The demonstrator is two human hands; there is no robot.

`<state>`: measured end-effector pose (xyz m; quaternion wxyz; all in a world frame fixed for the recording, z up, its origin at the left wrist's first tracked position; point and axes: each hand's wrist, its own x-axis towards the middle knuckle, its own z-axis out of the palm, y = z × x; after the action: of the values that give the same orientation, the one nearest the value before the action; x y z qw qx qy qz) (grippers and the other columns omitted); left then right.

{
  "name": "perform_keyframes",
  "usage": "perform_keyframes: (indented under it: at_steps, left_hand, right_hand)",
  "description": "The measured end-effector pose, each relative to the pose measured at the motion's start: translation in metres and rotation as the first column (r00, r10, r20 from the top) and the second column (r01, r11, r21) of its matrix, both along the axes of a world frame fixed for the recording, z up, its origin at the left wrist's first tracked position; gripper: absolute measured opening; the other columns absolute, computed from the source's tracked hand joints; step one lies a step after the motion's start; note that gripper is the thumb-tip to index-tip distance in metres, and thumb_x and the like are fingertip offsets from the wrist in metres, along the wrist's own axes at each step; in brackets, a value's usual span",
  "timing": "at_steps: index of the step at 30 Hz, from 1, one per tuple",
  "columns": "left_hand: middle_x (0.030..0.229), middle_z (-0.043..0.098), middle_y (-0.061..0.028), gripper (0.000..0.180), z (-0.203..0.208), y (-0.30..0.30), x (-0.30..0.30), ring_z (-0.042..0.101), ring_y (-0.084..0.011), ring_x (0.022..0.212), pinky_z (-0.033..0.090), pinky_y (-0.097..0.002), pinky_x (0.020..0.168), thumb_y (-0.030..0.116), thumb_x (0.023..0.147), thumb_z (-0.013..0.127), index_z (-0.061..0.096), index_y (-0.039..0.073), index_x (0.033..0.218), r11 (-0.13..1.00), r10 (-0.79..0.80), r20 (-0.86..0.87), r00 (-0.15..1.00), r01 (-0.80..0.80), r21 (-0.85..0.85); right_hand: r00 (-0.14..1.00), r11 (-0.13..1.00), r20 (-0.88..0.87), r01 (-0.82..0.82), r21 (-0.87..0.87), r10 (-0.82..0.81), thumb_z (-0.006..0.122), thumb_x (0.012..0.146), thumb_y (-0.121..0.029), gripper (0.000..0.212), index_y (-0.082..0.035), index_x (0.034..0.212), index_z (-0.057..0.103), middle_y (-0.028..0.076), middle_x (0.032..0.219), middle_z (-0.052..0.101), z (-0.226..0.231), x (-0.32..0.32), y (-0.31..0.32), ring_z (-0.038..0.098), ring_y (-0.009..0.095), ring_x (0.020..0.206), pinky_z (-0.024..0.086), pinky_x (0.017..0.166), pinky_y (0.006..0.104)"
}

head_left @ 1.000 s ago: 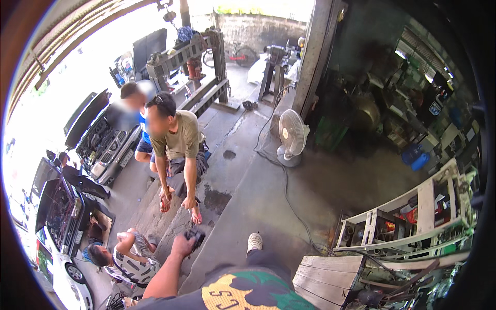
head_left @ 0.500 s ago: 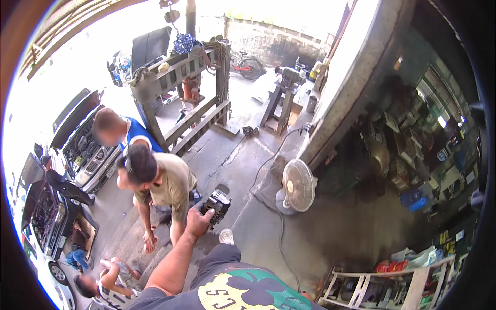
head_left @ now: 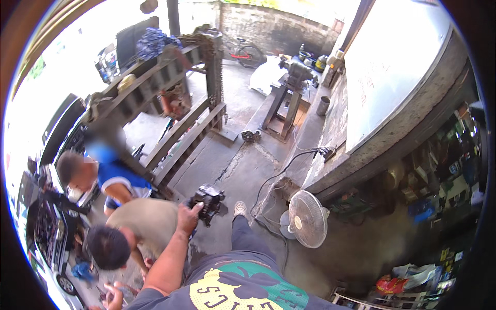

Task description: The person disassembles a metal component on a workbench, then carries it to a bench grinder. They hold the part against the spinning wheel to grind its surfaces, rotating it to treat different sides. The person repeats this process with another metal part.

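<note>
My left arm reaches forward from the lower edge, and my left hand [head_left: 187, 218] is closed round a dark, blocky metal machine part [head_left: 209, 202] with an uneven, ridged surface. Its exact kind I cannot make out. The part is held up over the concrete floor, away from any surface. Just left of that hand, a person in a tan shirt [head_left: 147, 222] bends forward. My right hand is out of the picture.
A white fan [head_left: 307, 219] stands right of my foot, with a dark cable [head_left: 268, 192] along the floor. Ahead are a heavy steel press frame [head_left: 178, 142], a bench grinder on a stand [head_left: 297, 77] and a small dark part [head_left: 251, 135]. A person in blue [head_left: 121, 178] leans at left.
My left hand has moved slightly left and up in the picture with the machine part. The tan-shirted person has bent lower and further left. My view has shifted, and my foot now shows further forward.
</note>
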<state>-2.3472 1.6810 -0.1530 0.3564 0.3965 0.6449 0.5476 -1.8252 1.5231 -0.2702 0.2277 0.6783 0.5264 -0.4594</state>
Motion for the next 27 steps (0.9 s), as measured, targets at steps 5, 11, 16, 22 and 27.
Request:
perform_keyframes:
  at_steps: [5, 11, 16, 22, 27]
  left_hand:
    - [0.094, 0.078, -0.0212, 0.025, -0.129, 0.141, -0.088, 0.074, -0.0303, 0.085, 0.057, -0.0407, 0.083, 0.016, 0.091, 0.067, 0.077, -0.003, 0.103, 0.994, 0.073, -0.316, 0.946, -0.044, 0.097]
    - [0.090, 0.078, -0.0140, 0.026, -0.151, 0.349, -0.122, 0.071, -0.0219, 0.083, 0.055, -0.0402, 0.078, 0.017, 0.090, 0.068, 0.077, -0.006, 0.100, 0.990, 0.144, -0.318, 0.937, -0.138, 0.043]
    - [0.082, 0.074, -0.0138, 0.023, -0.123, 0.544, -0.124, 0.068, -0.0232, 0.070, 0.053, -0.0381, 0.069, 0.016, 0.095, 0.064, 0.074, -0.004, 0.093, 0.996, -0.088, -0.031, 0.996, 0.088, -0.009]
    - [0.079, 0.069, -0.0055, 0.019, -0.170, 0.779, -0.134, 0.060, -0.0154, 0.070, 0.050, -0.0347, 0.067, 0.014, 0.091, 0.069, 0.072, -0.004, 0.095, 0.965, -0.238, -0.239, 0.942, 0.201, -0.167]
    - [0.080, 0.068, -0.0034, 0.018, -0.166, 0.926, -0.116, 0.057, -0.0127, 0.070, 0.050, -0.0323, 0.067, 0.014, 0.093, 0.069, 0.070, -0.004, 0.092, 0.943, -0.329, -0.021, 0.944, 0.327, -0.056]
  right_hand:
    - [0.998, 0.998, -0.004, 0.066, -0.009, -0.066, 0.067, 0.090, -0.067, 0.070, -0.011, 0.132, 0.074, 0.017, 0.143, 0.066, -0.108, -0.048, 0.130, 0.062, 0.035, 0.135, 0.050, 0.112, 0.0444]
    - [0.991, 0.978, 0.038, 0.132, -0.163, -0.128, 0.066, 0.091, -0.065, 0.069, -0.012, 0.135, 0.073, 0.014, 0.148, 0.064, -0.173, -0.087, 0.262, 0.060, 0.034, 0.138, 0.049, 0.115, 0.0447]
    - [0.979, 0.952, 0.091, 0.197, -0.236, -0.180, 0.066, 0.092, -0.063, 0.068, -0.013, 0.138, 0.071, 0.013, 0.151, 0.062, -0.175, -0.122, 0.373, 0.059, 0.034, 0.141, 0.048, 0.117, 0.0449]
    - [0.884, 0.831, 0.203, 0.467, -0.302, -0.422, 0.072, 0.086, -0.068, 0.083, -0.003, 0.137, 0.070, 0.019, 0.149, 0.063, -0.138, -0.166, 0.562, 0.061, 0.035, 0.138, 0.048, 0.116, 0.0416]
    - [0.688, 0.699, 0.150, 0.714, 0.040, -0.710, 0.080, 0.082, -0.064, 0.081, 0.008, 0.120, 0.074, 0.026, 0.126, 0.074, -0.061, -0.159, 0.705, 0.073, 0.036, 0.118, 0.056, 0.103, 0.0433]
